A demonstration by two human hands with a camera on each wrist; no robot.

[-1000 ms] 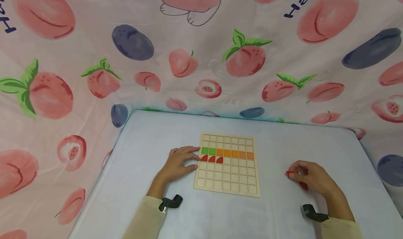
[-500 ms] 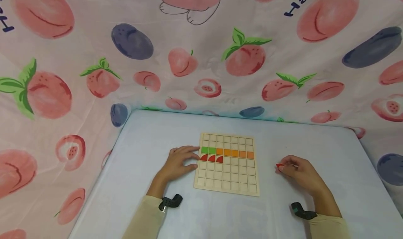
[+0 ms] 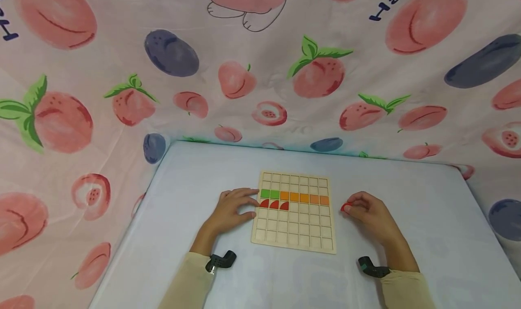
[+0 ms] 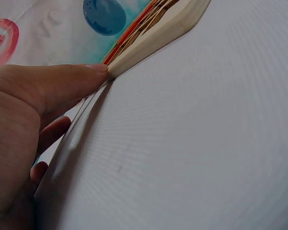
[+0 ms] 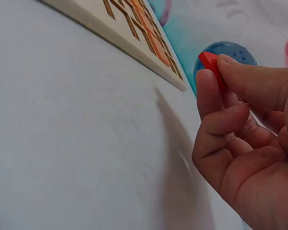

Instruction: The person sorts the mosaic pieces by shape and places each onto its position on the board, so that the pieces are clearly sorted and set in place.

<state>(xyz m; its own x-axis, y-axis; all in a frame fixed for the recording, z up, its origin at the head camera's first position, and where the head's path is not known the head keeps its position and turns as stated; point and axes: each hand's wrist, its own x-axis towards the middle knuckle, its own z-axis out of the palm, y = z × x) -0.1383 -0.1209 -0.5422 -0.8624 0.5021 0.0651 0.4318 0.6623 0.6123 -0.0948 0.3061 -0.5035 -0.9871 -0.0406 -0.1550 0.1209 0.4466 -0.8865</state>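
Note:
A wooden grid board [image 3: 293, 240] lies flat on the white table. One of its rows holds green and orange square tiles [image 3: 295, 197]; below it, at the left, sit three red quarter-round pieces [image 3: 274, 204]. My left hand [image 3: 229, 212] touches the board's left edge with fingers spread, and the left wrist view shows the thumb [image 4: 77, 82] against the edge. To the right of the board, my right hand [image 3: 368, 214] pinches a small red piece [image 5: 209, 61] between thumb and forefinger. The fingers partly hide that piece's shape.
The white table [image 3: 195, 173] runs back to a fruit-printed cloth [image 3: 268, 64] hanging behind and at the left. A black wrist camera [image 3: 221, 261] sits on the left wrist, another black camera [image 3: 372, 268] on the right.
My right hand has moved left toward the board, carrying the red piece; a second red thing seen beneath that hand earlier no longer shows. My left hand stays at the board's edge.

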